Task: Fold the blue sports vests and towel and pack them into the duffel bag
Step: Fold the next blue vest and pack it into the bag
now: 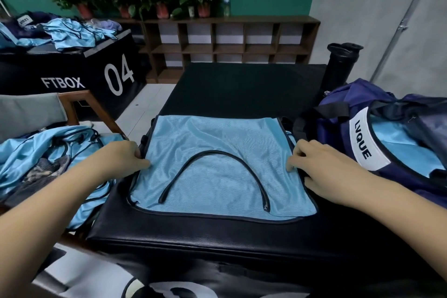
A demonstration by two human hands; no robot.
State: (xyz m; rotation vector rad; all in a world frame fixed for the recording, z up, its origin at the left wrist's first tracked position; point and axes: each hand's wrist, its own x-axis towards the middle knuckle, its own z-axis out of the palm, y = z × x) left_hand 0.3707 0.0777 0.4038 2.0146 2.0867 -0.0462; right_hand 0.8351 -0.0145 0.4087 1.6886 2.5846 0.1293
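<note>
Left grip (123, 159) and right grip (324, 167) pinch opposite edges of the light-blue mesh vest (217, 133) on the black padded table (217, 232). Navy fabric duffel bag (338, 109), right, holds light-blue fabric (406, 150).

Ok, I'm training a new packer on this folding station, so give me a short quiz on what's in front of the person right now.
1. True or false: the vest lies spread on the black box.
2. The left hand and right hand both: A) pinch the vest's side edges, B) hold a bottle, C) hang idle.
3. Fill in: the white label on the duffel bag reads ____.
Key: 1 true; 2 A; 3 LVQUE.
</note>
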